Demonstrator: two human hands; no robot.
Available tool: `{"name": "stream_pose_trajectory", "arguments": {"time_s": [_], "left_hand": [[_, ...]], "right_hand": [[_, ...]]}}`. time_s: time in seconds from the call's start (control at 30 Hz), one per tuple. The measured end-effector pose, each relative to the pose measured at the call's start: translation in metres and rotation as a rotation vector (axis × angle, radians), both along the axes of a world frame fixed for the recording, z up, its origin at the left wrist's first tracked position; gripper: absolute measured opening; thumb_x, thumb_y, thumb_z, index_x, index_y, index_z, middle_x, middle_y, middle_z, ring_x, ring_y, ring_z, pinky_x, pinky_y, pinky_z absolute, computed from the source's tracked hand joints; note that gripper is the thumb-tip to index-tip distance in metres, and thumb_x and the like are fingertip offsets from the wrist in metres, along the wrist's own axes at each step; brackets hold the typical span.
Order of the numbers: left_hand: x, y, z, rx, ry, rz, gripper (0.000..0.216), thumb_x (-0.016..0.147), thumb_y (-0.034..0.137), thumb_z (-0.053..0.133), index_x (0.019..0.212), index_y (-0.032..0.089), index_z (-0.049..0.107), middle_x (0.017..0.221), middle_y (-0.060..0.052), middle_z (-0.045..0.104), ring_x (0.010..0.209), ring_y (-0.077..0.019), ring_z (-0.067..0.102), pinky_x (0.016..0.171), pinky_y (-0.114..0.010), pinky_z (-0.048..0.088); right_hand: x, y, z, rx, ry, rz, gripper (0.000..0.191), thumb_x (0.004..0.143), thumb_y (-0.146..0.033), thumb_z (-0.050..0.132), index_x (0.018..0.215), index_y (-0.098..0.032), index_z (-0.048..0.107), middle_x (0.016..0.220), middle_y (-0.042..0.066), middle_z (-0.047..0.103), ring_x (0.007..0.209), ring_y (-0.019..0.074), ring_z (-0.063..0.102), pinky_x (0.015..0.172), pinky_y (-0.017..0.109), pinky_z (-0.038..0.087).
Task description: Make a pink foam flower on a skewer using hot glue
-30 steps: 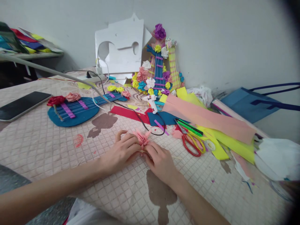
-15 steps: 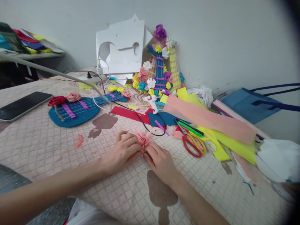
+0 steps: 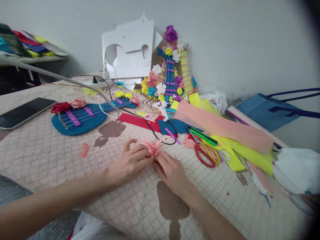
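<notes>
A ruffled pink paper flower (image 3: pixel 153 148) is between my two hands, low over the table. My left hand (image 3: pixel 131 160) has its fingers closed on the flower's left side and underside. From the right, my right hand (image 3: pixel 172 170) pinches the flower's base. A thin wooden stick (image 3: pixel 188 168) pokes out to the right, past my right hand; the rest of it is hidden. Beyond the hands lie a white glue gun (image 3: pixel 162 109) with a black cord and a red strip of paper (image 3: pixel 138 122).
A blue paper guitar (image 3: pixel 80 116) with flowers and a phone (image 3: pixel 26 113) lie at left. Scissors (image 3: pixel 203 155), a green cutter (image 3: pixel 203 136) and pink and yellow sheets (image 3: pixel 225 125) spread over the right. Decorated guitars (image 3: pixel 170 73) and white cut board (image 3: pixel 130 46) lean on the wall.
My left fingers have shifted slightly around the flower, and the flower has turned a little. My right hand stays almost where it was.
</notes>
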State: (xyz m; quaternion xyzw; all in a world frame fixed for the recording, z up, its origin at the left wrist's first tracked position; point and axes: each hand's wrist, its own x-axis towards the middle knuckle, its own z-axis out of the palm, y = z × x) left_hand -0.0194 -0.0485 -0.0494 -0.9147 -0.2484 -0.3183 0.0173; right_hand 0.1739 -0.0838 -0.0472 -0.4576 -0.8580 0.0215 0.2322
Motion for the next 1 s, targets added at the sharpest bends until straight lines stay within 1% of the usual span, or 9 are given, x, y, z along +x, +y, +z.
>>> {"name": "stream_pose_trajectory", "arguments": {"time_s": [0.13,0.23,0.33,0.47,0.63,0.73,0.83,1.0], "left_hand": [[0.0002,-0.0004,0.0006,-0.007,0.005,0.004,0.013,0.095,0.020,0.047,0.096,0.023,0.060,0.094,0.001,0.065,0.096,-0.0152,0.055,0.102,-0.045,0.020],[-0.0001,-0.0004,0.0014,-0.066,0.013,0.001,0.015,0.094,0.018,0.046,0.096,0.021,0.061,0.094,-0.001,0.064,0.094,-0.0154,0.055,0.101,-0.044,0.021],[-0.0002,0.0000,0.0019,-0.142,0.010,-0.004,0.016,0.094,0.020,0.046,0.096,0.022,0.062,0.093,-0.001,0.063,0.093,-0.0161,0.054,0.100,-0.043,0.022],[0.0007,-0.0001,0.0026,-0.206,0.006,0.007,0.017,0.094,0.022,0.046,0.090,0.021,0.062,0.091,-0.001,0.062,0.092,-0.0166,0.053,0.099,-0.043,0.023],[0.0017,-0.0012,0.0043,-0.213,0.015,0.016,0.014,0.093,0.022,0.047,0.088,0.021,0.061,0.092,-0.001,0.063,0.094,-0.0170,0.053,0.099,-0.043,0.022],[0.0015,-0.0013,0.0038,-0.201,0.003,0.017,0.009,0.091,0.021,0.051,0.092,0.022,0.060,0.094,-0.001,0.063,0.097,-0.0175,0.052,0.100,-0.043,0.021],[0.0010,-0.0010,0.0029,-0.171,-0.003,0.022,0.013,0.092,0.018,0.048,0.094,0.022,0.060,0.095,-0.001,0.063,0.097,-0.0175,0.052,0.101,-0.044,0.020],[0.0012,-0.0015,0.0045,-0.175,0.047,0.035,0.017,0.094,0.019,0.044,0.092,0.021,0.061,0.094,-0.002,0.062,0.097,-0.0177,0.053,0.101,-0.045,0.019]], "right_hand": [[0.0010,-0.0004,-0.0002,-0.034,0.024,0.001,0.017,0.094,-0.022,0.041,0.090,-0.018,0.057,0.088,0.005,0.061,0.076,0.0152,0.059,0.063,0.026,0.046],[0.0022,-0.0011,-0.0017,-0.043,0.032,-0.022,0.012,0.093,-0.024,0.044,0.093,-0.019,0.056,0.090,0.004,0.060,0.078,0.0154,0.060,0.062,0.025,0.046],[0.0026,-0.0014,-0.0033,-0.016,0.005,-0.033,0.012,0.092,-0.024,0.046,0.096,-0.019,0.056,0.093,0.005,0.060,0.077,0.0151,0.060,0.060,0.025,0.046],[0.0022,-0.0013,-0.0041,0.037,-0.044,-0.018,0.014,0.092,-0.020,0.045,0.094,-0.019,0.059,0.093,0.005,0.061,0.077,0.0147,0.059,0.063,0.026,0.047],[0.0024,-0.0012,-0.0023,0.060,-0.077,-0.011,0.017,0.092,-0.016,0.043,0.094,-0.017,0.060,0.092,0.006,0.061,0.077,0.0158,0.059,0.065,0.027,0.048],[0.0027,-0.0010,-0.0017,0.063,-0.073,-0.007,0.018,0.093,-0.016,0.042,0.095,-0.017,0.060,0.092,0.006,0.061,0.079,0.0164,0.059,0.066,0.028,0.049],[0.0024,-0.0010,-0.0022,0.057,-0.071,-0.009,0.018,0.093,-0.017,0.041,0.094,-0.017,0.059,0.092,0.006,0.061,0.079,0.0165,0.059,0.066,0.027,0.049],[0.0016,-0.0012,-0.0027,0.080,-0.091,-0.032,0.019,0.094,-0.018,0.040,0.091,-0.017,0.059,0.090,0.006,0.061,0.075,0.0166,0.059,0.061,0.028,0.048]]}}
